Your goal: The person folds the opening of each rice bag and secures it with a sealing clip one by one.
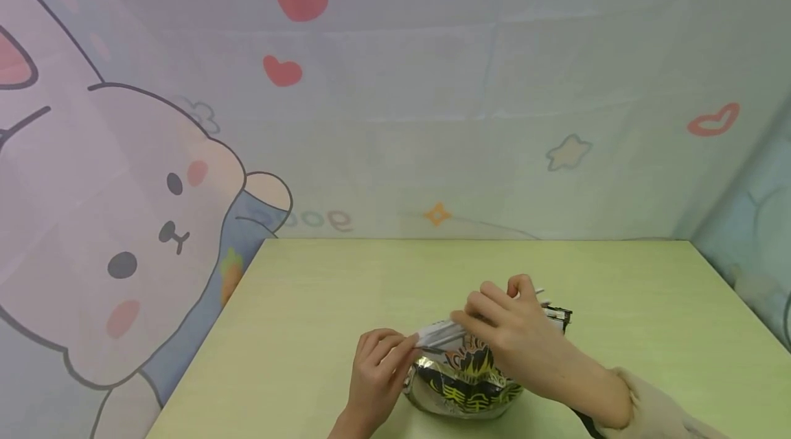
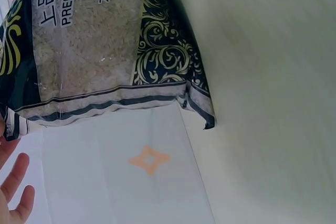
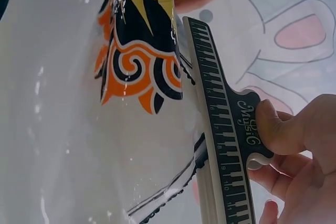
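Note:
A bag of rice (image 1: 460, 384) stands on the table, its grains visible through a clear panel in the left wrist view (image 2: 94, 51). Along its top edge lies a long bag clip (image 3: 220, 129) printed with piano keys and the word Music. My right hand (image 1: 525, 343) pinches the clip's handle between thumb and fingers, as the right wrist view shows (image 3: 299, 150). At the other end, my left hand (image 1: 380, 370) pinches the bag's top corner. Whether the clip's jaws are fully closed on the bag cannot be told.
The pale green table (image 1: 321, 288) reaches back to a cloth backdrop (image 1: 395, 150) with hearts and a large cartoon rabbit. Another printed cloth (image 1: 757, 219) hangs along the right side.

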A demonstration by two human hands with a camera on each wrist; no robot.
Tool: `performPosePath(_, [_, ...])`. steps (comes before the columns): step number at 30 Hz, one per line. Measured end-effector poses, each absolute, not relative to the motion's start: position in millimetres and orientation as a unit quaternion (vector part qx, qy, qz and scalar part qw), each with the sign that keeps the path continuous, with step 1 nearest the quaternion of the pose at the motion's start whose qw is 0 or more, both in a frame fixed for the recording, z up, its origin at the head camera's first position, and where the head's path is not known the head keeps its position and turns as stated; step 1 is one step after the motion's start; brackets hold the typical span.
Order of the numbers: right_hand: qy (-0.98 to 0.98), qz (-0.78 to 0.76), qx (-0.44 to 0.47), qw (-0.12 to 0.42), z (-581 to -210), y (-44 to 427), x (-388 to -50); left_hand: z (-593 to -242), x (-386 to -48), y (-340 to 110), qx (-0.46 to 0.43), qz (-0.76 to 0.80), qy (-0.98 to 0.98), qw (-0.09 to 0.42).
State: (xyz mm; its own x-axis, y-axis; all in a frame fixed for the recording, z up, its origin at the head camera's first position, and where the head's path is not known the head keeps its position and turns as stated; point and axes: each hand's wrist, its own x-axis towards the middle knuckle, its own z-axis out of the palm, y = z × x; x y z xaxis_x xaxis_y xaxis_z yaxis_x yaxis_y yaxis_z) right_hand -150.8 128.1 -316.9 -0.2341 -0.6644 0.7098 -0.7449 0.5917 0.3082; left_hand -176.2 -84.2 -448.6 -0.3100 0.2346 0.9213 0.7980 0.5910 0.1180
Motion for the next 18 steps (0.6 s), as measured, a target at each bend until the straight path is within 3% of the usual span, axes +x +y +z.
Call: performPosePath(18, [-0.780,0.023,0.455,0.429,-323.3,114.4,-152.7,-452.9,-177.4,-90.3,-0.341,-0.309,-0.765,0.451])
